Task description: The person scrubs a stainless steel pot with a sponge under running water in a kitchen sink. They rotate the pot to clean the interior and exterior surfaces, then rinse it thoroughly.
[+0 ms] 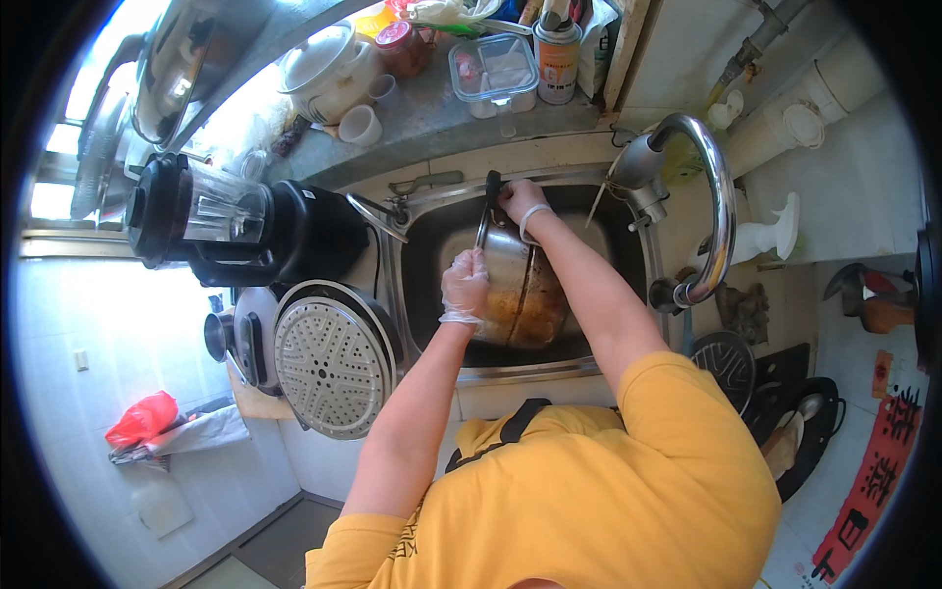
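A stainless steel pot (508,276) lies tipped on its side in the sink basin (603,221), its lower wall and base stained brown. My left hand (465,286), in a clear plastic glove, grips the pot's rim on the left. At the pot's far end is a black handle (493,190). My right hand (522,200), also gloved, has its fingers curled against the pot beside that handle. Whether something small is pinched in those fingers is hidden. The chrome faucet (717,213) arches up at the sink's right side.
Left of the sink are a black blender (243,221) and a perforated steamer plate (331,368). A shelf (434,110) behind holds a lidded ceramic pot (324,70), a glass container (494,73) and a spray can (557,62). A spray bottle (758,232) and pans (802,442) are at the right.
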Action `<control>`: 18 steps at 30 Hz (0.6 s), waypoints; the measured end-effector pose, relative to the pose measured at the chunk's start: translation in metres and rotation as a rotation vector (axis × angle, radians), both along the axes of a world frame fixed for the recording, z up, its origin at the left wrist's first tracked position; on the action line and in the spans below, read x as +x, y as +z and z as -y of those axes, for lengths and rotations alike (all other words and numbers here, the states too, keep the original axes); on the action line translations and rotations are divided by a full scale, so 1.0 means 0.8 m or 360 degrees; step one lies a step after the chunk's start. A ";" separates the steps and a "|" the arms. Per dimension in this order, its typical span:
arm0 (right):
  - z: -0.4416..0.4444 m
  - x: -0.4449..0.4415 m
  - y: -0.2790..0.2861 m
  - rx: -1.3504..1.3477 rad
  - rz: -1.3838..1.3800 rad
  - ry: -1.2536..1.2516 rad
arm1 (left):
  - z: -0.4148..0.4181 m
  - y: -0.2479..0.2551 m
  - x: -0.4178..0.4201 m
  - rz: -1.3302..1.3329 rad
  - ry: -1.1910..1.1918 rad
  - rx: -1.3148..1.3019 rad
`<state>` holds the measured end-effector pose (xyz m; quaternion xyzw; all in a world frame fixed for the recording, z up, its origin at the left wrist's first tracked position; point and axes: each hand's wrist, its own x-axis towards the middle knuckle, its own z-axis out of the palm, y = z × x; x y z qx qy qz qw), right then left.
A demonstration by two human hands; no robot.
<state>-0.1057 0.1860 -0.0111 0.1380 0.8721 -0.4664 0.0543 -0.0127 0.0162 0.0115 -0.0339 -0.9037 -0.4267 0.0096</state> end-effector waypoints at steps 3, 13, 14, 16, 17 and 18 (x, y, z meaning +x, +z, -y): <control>0.006 0.021 0.006 0.0067 -0.0121 0.0096 | 0.007 -0.005 0.003 -0.0025 0.0033 0.0019; 0.003 0.025 -0.019 0.0321 -0.0230 -0.0125 | -0.001 0.005 -0.002 -0.0005 -0.0008 -0.0001; 0.006 0.038 -0.016 0.0247 -0.0235 -0.0094 | 0.001 0.009 -0.002 0.0070 0.0001 -0.0054; 0.026 0.077 0.041 0.0132 -0.0294 -0.0042 | 0.011 0.001 0.000 -0.0047 0.0021 -0.0048; 0.036 0.087 0.039 0.0271 -0.0463 0.0013 | 0.008 -0.002 0.000 -0.0103 0.0009 -0.0034; 0.047 0.091 0.042 0.0308 -0.0612 0.0035 | 0.008 -0.004 0.000 -0.0144 -0.0025 -0.0004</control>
